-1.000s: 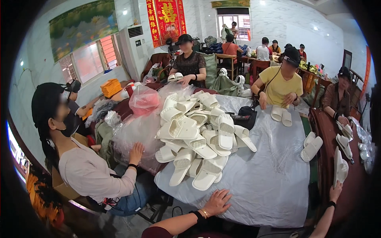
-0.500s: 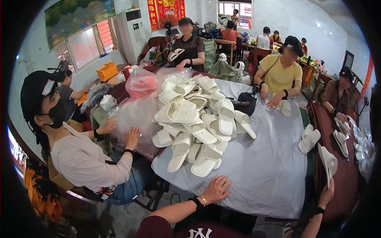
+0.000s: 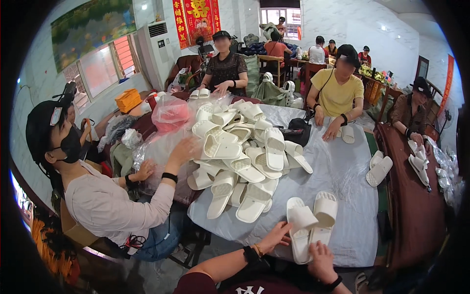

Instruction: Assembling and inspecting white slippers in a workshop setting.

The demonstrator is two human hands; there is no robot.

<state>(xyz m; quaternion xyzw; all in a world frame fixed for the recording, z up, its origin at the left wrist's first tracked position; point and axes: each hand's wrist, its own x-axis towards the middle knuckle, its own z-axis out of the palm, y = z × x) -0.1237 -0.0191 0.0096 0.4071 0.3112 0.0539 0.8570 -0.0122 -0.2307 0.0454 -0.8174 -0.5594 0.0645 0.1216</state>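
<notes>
A pair of white slippers stands side by side on the covered table in front of me, the left slipper [image 3: 300, 220] a little nearer than the right slipper [image 3: 325, 209]. Fingers of my left hand [image 3: 274, 237] stretch out to the left slipper's outer edge beside its strap, apart from one another. My right hand [image 3: 320, 260] is at the heel ends, its spread fingertips reaching over them, slightly blurred; whether they press on the slippers is hard to tell. Beyond lies a big heap of white slippers [image 3: 252, 166].
Grey plastic sheeting [image 3: 338, 161] covers the table. Another pair of slippers [image 3: 379, 168] lies near its right edge; a black bag [image 3: 297, 130] sits behind the heap. Co-workers sit left, across and right. Clear plastic bags [image 3: 164, 147] and a pink bag [image 3: 170, 115] are at left.
My right hand has come from the far right to the front of the table, and a pair of slippers now stands there. My left hand has moved to it. A co-worker at left has raised a hand.
</notes>
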